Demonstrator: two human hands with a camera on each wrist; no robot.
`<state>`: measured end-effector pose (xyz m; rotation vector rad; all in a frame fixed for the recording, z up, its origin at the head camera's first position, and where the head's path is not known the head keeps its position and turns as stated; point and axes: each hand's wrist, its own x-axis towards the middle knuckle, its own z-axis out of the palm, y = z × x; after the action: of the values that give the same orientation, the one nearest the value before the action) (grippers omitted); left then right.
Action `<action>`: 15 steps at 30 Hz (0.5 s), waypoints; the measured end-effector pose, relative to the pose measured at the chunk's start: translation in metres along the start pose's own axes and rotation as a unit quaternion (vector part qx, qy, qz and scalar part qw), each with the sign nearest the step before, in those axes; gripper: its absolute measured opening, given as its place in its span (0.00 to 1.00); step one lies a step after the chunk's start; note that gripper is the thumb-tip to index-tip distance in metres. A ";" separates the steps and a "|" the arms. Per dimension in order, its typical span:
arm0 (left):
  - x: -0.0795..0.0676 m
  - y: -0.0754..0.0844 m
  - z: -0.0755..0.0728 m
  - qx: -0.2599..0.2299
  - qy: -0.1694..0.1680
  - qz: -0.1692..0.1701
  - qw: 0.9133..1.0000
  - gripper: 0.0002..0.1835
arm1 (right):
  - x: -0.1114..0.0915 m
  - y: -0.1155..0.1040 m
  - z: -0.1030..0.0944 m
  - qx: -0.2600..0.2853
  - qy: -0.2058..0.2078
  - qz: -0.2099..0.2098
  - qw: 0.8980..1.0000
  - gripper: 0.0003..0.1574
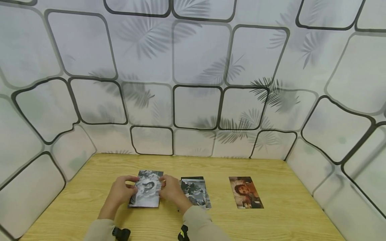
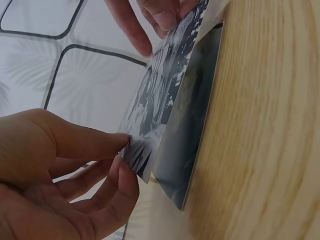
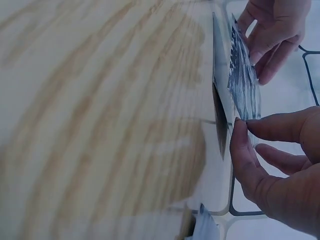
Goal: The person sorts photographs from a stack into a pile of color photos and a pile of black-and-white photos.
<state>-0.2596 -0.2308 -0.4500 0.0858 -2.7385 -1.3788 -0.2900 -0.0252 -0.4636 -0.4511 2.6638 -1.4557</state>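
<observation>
A black-and-white photo print (image 1: 147, 189) with a portrait on it is held between both hands at the left of the table. My left hand (image 1: 121, 190) pinches its left edge between thumb and fingers. On the opposite edge, the thumb and fingers of my right hand (image 1: 172, 190) pinch the print. The left wrist view shows a second, dark glossy print (image 2: 189, 120) just beneath, lying on the table with a narrow gap under the held one. What that lower print pictures is hard to make out.
Right of the hands lies an uneven stack of black-and-white prints (image 1: 194, 192), partly behind the right wrist. Farther right, a colour print (image 1: 245, 192) lies alone on the wooden table (image 1: 289, 217). Patterned cloth walls (image 1: 196, 107) enclose the table's back and sides.
</observation>
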 end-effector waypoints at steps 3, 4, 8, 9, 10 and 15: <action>-0.001 -0.001 0.000 0.002 0.004 -0.004 1.000 0.21 | 0.002 0.000 0.004 -0.013 0.000 0.002 1.000 0.27; -0.001 -0.002 0.000 0.001 0.005 -0.007 1.000 0.21 | 0.002 0.000 0.005 -0.020 0.000 0.001 1.000 0.27; -0.001 -0.004 0.001 0.004 0.009 -0.012 1.000 0.22 | 0.003 -0.001 0.006 -0.029 -0.004 -0.002 1.000 0.28; -0.001 -0.004 0.001 0.003 0.009 -0.013 1.000 0.22 | 0.003 -0.002 0.007 -0.031 -0.004 -0.005 0.999 0.29; -0.001 -0.005 0.001 0.003 0.010 -0.014 1.000 0.22 | 0.003 -0.003 0.006 -0.034 -0.003 -0.009 0.999 0.29; 0.000 -0.007 0.001 0.009 0.012 -0.020 1.000 0.22 | 0.004 -0.003 0.009 -0.055 -0.003 -0.020 0.998 0.28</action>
<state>-0.2597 -0.2338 -0.4561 0.1574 -2.7444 -1.3543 -0.2914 -0.0348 -0.4655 -0.5183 2.7540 -1.3204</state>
